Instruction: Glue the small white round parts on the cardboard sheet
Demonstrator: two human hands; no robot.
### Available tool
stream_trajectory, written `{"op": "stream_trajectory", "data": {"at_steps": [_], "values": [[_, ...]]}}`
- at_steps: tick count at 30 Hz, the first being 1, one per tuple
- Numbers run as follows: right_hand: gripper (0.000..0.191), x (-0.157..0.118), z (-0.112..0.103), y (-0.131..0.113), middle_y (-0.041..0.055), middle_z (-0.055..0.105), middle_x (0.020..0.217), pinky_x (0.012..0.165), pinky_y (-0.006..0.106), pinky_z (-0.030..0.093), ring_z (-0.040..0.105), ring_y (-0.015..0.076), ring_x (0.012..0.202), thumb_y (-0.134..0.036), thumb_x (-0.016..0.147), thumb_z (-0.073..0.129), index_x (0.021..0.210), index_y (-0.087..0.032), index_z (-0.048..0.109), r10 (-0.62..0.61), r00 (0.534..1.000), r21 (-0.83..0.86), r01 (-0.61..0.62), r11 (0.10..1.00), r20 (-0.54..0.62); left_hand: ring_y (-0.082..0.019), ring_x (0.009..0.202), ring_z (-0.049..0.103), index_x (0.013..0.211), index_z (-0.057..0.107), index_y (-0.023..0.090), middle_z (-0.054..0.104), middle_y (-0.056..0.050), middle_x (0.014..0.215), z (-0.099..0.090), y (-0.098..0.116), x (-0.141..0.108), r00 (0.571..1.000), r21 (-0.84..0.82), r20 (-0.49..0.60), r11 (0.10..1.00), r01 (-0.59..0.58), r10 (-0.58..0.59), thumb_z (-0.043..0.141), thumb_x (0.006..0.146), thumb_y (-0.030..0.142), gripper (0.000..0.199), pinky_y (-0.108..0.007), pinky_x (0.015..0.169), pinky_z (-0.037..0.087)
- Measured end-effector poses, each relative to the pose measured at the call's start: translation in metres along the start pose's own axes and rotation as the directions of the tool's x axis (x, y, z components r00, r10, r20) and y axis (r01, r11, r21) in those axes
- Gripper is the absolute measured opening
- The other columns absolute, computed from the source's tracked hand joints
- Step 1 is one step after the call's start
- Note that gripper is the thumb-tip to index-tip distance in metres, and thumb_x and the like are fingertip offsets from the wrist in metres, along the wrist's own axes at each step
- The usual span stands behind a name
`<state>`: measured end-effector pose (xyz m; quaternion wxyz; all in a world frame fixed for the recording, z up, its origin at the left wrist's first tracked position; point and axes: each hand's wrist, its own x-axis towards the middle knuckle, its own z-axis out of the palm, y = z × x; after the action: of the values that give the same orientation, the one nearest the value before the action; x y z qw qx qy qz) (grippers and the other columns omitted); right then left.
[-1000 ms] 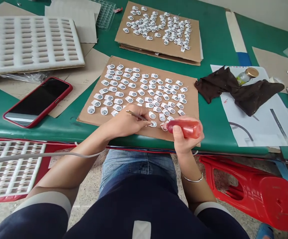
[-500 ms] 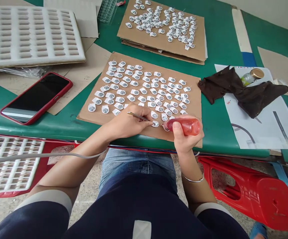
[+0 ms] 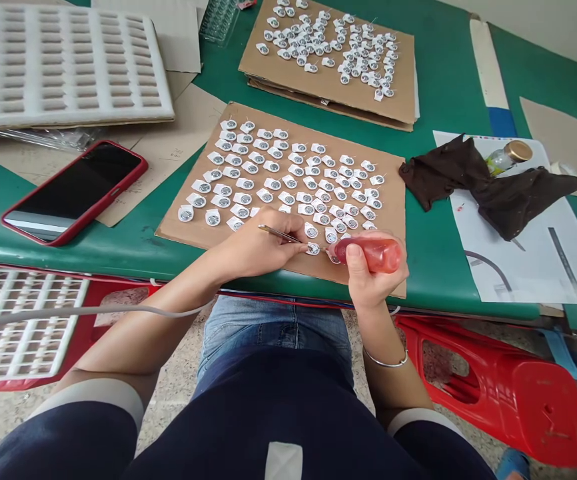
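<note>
My left hand (image 3: 263,247) is closed around tweezers (image 3: 279,233), a thin metal pair whose tips reach a small white round piece with dark markings (image 3: 313,248). In my right hand (image 3: 376,273) is a red squeeze bottle (image 3: 368,255), lying nearly level with its nozzle pointing left at that piece. Whether the nozzle touches it I cannot tell. Both hands are over the near edge of a brown cardboard sheet (image 3: 188,230). Rows of similar white tagged pieces (image 3: 272,183) lie on the sheet; my hands hide a few of them.
Behind stands a cardboard stack (image 3: 393,110) bearing more pieces. On the left are a red-cased phone (image 3: 76,190) and a white slotted tray (image 3: 68,67). To the right, a dark cloth (image 3: 508,200) and a gold-capped jar (image 3: 511,155) rest on paper. A red stool (image 3: 543,400) stands below.
The view has shifted very slightly. Both hands, the tweezers and the bottle keep nearly the same place over the near pieces.
</note>
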<state>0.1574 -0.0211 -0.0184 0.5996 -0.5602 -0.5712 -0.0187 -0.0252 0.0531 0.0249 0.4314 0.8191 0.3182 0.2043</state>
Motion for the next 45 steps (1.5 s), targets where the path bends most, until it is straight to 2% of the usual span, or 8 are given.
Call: {"op": "stream_trajectory", "data": {"at_steps": [16, 23, 33, 45], "values": [[0.018, -0.0007, -0.0023, -0.0024, 0.0023, 0.059, 0.070, 0.064, 0.035, 0.051, 0.059, 0.0168, 0.068, -0.031, 0.072, 0.064, 0.080, -0.019, 0.055, -0.013, 1.000, 0.015, 0.012, 1.000, 0.023, -0.011, 0.064, 0.058, 0.077, 0.067, 0.013, 0.066, -0.001, 0.070, -0.0001, 0.0004, 0.0002, 1.000, -0.007, -0.004, 1.000, 0.012, -0.012, 0.057, 0.076, 0.014, 0.010, -0.020, 0.058, 0.044], [0.016, -0.0003, -0.0034, -0.0036, 0.0022, 0.059, 0.069, 0.062, 0.035, 0.050, 0.059, 0.0171, 0.068, -0.033, 0.074, 0.061, 0.078, -0.020, 0.054, -0.018, 0.998, -0.037, 0.020, 0.999, 0.055, -0.011, 0.064, 0.059, 0.078, 0.068, 0.013, 0.067, -0.002, 0.070, -0.0008, 0.0006, 0.0020, 0.999, 0.001, 0.012, 0.999, 0.037, -0.037, 0.058, 0.076, 0.015, 0.010, -0.020, 0.056, 0.044], [0.014, 0.0012, -0.0013, 0.0006, 0.0023, 0.060, 0.069, 0.061, 0.033, 0.050, 0.060, 0.0165, 0.067, -0.028, 0.071, 0.065, 0.078, -0.018, 0.057, 0.023, 0.999, 0.087, -0.025, 0.996, 0.023, -0.010, 0.062, 0.056, 0.077, 0.067, 0.014, 0.065, -0.001, 0.068, -0.0025, -0.0007, 0.0030, 0.999, -0.004, 0.022, 0.999, 0.048, -0.048, 0.060, 0.076, 0.018, 0.008, -0.019, 0.053, 0.041], [0.014, 0.0015, -0.0023, -0.0008, 0.0024, 0.061, 0.071, 0.062, 0.031, 0.051, 0.060, 0.0153, 0.068, -0.026, 0.070, 0.066, 0.078, -0.017, 0.058, 0.029, 0.998, 0.105, -0.034, 0.994, 0.048, -0.011, 0.066, 0.058, 0.078, 0.067, 0.013, 0.066, -0.001, 0.071, -0.0033, -0.0015, 0.0031, 0.997, -0.044, 0.048, 0.997, 0.062, -0.060, 0.057, 0.076, 0.015, 0.010, -0.019, 0.056, 0.043]]}}
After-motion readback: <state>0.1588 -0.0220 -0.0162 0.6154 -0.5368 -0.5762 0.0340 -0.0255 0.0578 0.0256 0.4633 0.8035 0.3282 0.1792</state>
